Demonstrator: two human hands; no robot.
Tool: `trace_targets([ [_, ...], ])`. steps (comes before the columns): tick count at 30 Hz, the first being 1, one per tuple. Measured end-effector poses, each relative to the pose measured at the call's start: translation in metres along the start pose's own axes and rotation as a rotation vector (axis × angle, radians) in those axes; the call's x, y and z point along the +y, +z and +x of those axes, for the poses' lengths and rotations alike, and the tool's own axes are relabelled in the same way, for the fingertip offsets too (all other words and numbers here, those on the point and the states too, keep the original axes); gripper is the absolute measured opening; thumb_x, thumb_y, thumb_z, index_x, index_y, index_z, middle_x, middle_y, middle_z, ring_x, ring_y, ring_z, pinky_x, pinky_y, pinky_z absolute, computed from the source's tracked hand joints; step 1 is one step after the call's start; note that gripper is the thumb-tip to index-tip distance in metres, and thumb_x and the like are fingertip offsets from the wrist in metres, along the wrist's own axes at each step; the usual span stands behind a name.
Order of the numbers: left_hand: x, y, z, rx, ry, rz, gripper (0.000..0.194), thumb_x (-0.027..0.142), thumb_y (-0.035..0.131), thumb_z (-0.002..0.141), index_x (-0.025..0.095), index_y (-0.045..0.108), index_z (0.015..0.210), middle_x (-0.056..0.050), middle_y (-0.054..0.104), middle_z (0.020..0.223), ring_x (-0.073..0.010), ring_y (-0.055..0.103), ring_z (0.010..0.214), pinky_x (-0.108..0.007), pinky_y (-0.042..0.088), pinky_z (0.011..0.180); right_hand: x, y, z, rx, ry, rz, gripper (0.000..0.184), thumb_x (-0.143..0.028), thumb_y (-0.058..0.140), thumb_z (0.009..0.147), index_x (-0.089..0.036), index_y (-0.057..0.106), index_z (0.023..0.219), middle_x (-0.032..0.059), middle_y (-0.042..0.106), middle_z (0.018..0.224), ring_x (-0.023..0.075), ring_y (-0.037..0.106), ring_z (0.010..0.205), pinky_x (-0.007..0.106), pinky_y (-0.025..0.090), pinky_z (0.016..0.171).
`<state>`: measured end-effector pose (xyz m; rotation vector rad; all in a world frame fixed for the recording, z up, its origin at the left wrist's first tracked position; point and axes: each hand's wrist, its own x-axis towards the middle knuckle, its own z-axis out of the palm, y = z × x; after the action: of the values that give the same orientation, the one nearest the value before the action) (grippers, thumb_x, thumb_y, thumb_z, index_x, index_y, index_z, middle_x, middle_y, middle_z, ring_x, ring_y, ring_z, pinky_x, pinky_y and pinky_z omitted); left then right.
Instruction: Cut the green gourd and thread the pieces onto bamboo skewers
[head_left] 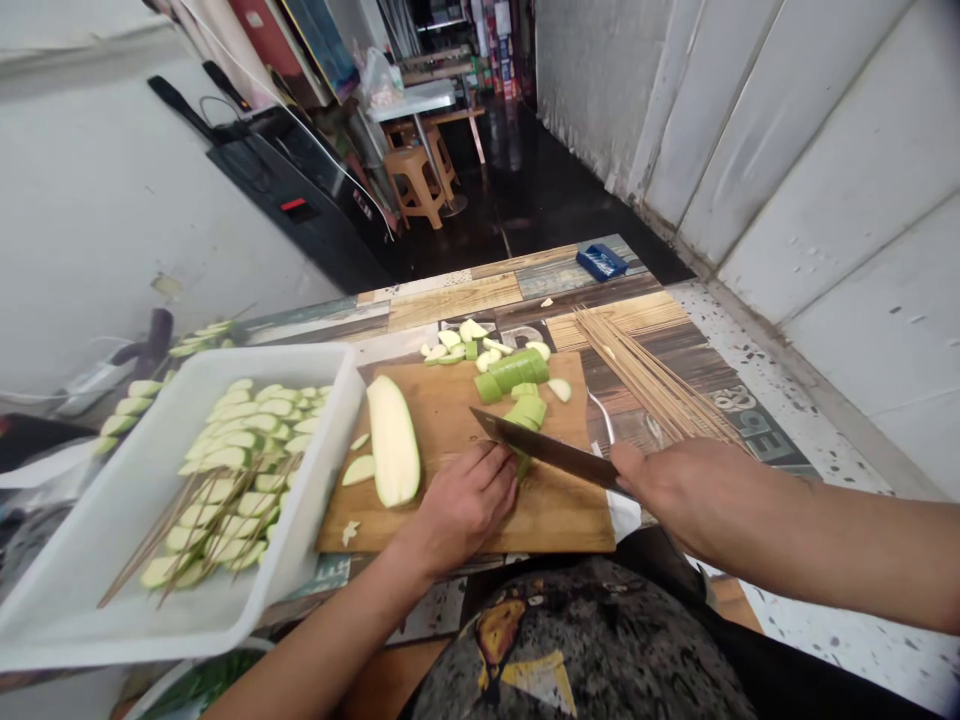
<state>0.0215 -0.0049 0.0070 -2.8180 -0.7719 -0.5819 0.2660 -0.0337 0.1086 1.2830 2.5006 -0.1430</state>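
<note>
My right hand (pixel 675 495) is closed round the handle of a kitchen knife (pixel 559 455), its blade pointing left across a wooden cutting board (pixel 450 420). With curled fingers, my left hand (pixel 472 500) presses on a zucchini piece (pixel 523 466) beside the blade; the hand hides part of it. Cut zucchini slices (pixel 527 410) lie just beyond the knife, and a sliced green length (pixel 514 375) rests behind them. Left of my left hand is a zucchini half (pixel 393 440), pale cut face up. Small offcuts (pixel 358 470) lie near it.
A white plastic tub (pixel 341 400) at left holds skewered zucchini slices (pixel 240 430). Loose pieces (pixel 457 340) lie behind the board. Bamboo skewers (pixel 652 375) and a blue box (pixel 601 262) are on the table's right side. Stools (pixel 414 185) stand farther back.
</note>
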Motion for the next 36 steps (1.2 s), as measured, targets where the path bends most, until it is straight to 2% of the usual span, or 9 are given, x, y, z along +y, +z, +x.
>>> trace_targets([
  [3, 0.002, -0.002, -0.001, 0.039, -0.014, -0.010, 0.018, 0.013, 0.053, 0.079, 0.009, 0.060, 0.095, -0.013, 0.063, 0.095, -0.0214, 0.056, 0.096, -0.037, 0.051, 0.085, -0.007, -0.012, -0.006, -0.026, 0.018, -0.049, 0.033, -0.004, 0.057, 0.061, -0.013, 0.051, 0.092, -0.0003, 0.059, 0.049, 0.0184, 0.055, 0.040, 0.027, 0.011, 0.038],
  [7, 0.002, -0.001, -0.004, 0.057, -0.018, 0.007, 0.016, 0.014, 0.053, 0.078, 0.010, 0.061, 0.093, -0.011, 0.063, 0.093, -0.0208, 0.057, 0.094, -0.036, 0.052, 0.083, -0.013, -0.019, -0.009, 0.051, 0.031, -0.059, 0.034, -0.006, 0.055, 0.062, -0.012, 0.051, 0.095, -0.0008, 0.058, 0.046, 0.0158, 0.051, 0.037, 0.026, 0.013, 0.039],
  [12, 0.003, 0.000, -0.004, 0.048, -0.041, -0.012, 0.018, 0.014, 0.054, 0.078, 0.010, 0.061, 0.094, -0.011, 0.064, 0.094, -0.0206, 0.057, 0.094, -0.035, 0.052, 0.083, -0.013, -0.013, -0.007, 0.011, 0.057, -0.009, 0.039, -0.005, 0.053, 0.063, -0.010, 0.050, 0.101, -0.0010, 0.058, 0.046, 0.0134, 0.049, 0.038, 0.025, 0.020, 0.041],
  [18, 0.003, 0.003, -0.006, 0.015, -0.061, -0.038, 0.020, 0.014, 0.052, 0.080, 0.012, 0.060, 0.097, -0.012, 0.063, 0.099, -0.0202, 0.057, 0.096, -0.037, 0.051, 0.084, -0.012, 0.000, 0.002, 0.017, 0.043, 0.052, 0.022, -0.009, 0.053, 0.067, -0.012, 0.053, 0.089, -0.0014, 0.055, 0.046, 0.0128, 0.049, 0.039, 0.023, 0.023, 0.042],
  [27, 0.004, 0.001, -0.008, 0.052, -0.023, 0.030, 0.011, 0.014, 0.055, 0.078, 0.009, 0.061, 0.087, -0.011, 0.064, 0.088, -0.0200, 0.057, 0.087, -0.036, 0.052, 0.077, -0.018, -0.010, -0.012, 0.136, 0.043, -0.054, 0.027, -0.009, 0.053, 0.065, -0.013, 0.050, 0.092, -0.0046, 0.050, 0.040, 0.0123, 0.044, 0.034, 0.027, 0.014, 0.040],
  [33, 0.005, 0.001, -0.007, 0.079, -0.061, -0.005, 0.011, 0.015, 0.053, 0.079, 0.013, 0.061, 0.086, -0.010, 0.064, 0.088, -0.0196, 0.058, 0.087, -0.035, 0.052, 0.074, -0.019, -0.012, -0.007, 0.031, 0.028, -0.017, 0.016, -0.011, 0.055, 0.070, -0.014, 0.048, 0.084, -0.0026, 0.055, 0.044, 0.0141, 0.048, 0.035, 0.027, 0.013, 0.038],
  [36, 0.005, 0.001, -0.006, 0.079, -0.059, -0.021, 0.011, 0.015, 0.053, 0.079, 0.013, 0.061, 0.087, -0.010, 0.064, 0.091, -0.0192, 0.058, 0.088, -0.035, 0.052, 0.075, -0.020, -0.007, -0.003, -0.047, 0.044, 0.013, 0.019, -0.009, 0.056, 0.068, -0.015, 0.049, 0.085, -0.0025, 0.056, 0.045, 0.0140, 0.051, 0.037, 0.025, 0.014, 0.037],
])
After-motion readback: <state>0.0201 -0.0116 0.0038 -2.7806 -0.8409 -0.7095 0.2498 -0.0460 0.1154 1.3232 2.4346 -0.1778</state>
